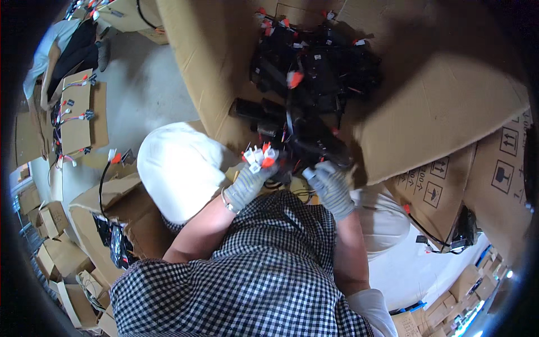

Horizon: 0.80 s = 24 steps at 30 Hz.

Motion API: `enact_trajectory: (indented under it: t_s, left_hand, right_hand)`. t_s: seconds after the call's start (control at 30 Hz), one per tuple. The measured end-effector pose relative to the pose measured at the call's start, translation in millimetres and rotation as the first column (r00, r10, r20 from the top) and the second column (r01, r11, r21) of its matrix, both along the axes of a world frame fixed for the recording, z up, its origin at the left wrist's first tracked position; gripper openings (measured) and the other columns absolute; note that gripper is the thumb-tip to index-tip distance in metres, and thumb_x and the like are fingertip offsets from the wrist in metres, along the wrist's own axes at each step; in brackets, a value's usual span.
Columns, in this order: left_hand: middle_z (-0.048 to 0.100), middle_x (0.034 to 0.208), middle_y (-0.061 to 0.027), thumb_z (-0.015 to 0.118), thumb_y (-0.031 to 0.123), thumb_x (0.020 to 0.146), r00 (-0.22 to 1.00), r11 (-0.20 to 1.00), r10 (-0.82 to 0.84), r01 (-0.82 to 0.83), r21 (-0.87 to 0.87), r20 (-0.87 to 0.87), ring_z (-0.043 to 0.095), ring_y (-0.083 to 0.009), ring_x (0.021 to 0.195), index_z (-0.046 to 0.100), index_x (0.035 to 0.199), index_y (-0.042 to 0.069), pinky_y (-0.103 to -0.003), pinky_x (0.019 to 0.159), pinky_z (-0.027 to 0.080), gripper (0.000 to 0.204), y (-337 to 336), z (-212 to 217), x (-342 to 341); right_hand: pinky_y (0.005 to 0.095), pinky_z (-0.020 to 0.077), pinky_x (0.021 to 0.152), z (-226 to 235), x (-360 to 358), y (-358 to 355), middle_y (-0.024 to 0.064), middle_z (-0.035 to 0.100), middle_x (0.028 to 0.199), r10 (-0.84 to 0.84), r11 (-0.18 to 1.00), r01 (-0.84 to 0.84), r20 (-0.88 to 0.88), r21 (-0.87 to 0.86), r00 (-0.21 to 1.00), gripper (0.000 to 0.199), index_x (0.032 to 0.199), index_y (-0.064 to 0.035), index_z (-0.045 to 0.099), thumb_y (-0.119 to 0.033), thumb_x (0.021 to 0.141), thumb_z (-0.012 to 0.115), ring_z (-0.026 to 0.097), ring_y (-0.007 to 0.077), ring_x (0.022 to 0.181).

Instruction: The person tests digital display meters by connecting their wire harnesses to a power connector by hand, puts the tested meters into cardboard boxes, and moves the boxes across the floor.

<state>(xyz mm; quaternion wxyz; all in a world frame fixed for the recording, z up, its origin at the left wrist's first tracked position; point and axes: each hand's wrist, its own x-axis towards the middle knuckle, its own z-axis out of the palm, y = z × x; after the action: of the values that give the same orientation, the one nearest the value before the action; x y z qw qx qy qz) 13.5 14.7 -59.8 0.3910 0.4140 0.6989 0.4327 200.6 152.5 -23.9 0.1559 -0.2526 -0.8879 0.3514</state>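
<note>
The left hand (247, 186), in a grey striped knit glove, grasps a bunch of small white and orange-red plastic connectors (259, 156) in front of the wearer's black-and-white checked cloth garment (269, 269). The right hand (332, 191), gloved alike, has its fingers bent beside a blurred black plastic part (320, 140); I cannot tell whether it grips anything. Beyond the 2 hands, a heap of black plastic parts with wires and connectors (317, 67) lies on brown corrugated cardboard (216, 67). At upper left, 1 other person (73, 53) is beside a brown cardboard piece (76, 126) bearing wired connectors.
</note>
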Motion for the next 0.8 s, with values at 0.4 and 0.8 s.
enact_trajectory:
  t_s: [0.4, 0.8]
  left_hand:
    - [0.060, 0.096, -0.0054, 0.058, 0.036, 0.087, 0.587, 0.849, 0.114, -0.477, 0.229, 0.802, 0.060, -0.0139, 0.085, 0.048, 0.122, -0.002, -0.028, 0.078, 0.048, 0.052, 22, 14, -20]
    - [0.062, 0.083, -0.0050, 0.043, 0.028, 0.093, 0.972, 0.968, 0.123, -0.073, 0.239, -0.202, 0.057, -0.0111, 0.069, 0.062, 0.103, 0.006, -0.025, 0.059, 0.046, 0.031, 17, 14, -17]
  right_hand:
    - [0.0418, 0.0491, 0.073, -59, -11, -31, 0.0127, 0.064, 0.093, 0.259, 0.909, -0.395, 0.560, 0.135, 0.787, 0.021, 0.089, -0.0111, 0.067, -0.018, 0.080, 0.049, 0.062, 0.0290, 0.084]
    - [0.0185, 0.0364, 0.051, 40, -8, -39, -0.0005, 0.055, 0.065, -0.305, 0.373, 0.108, -0.012, -0.921, 0.952, 0.045, 0.087, -0.0023, 0.065, -0.046, 0.087, 0.055, 0.047, 0.0045, 0.057]
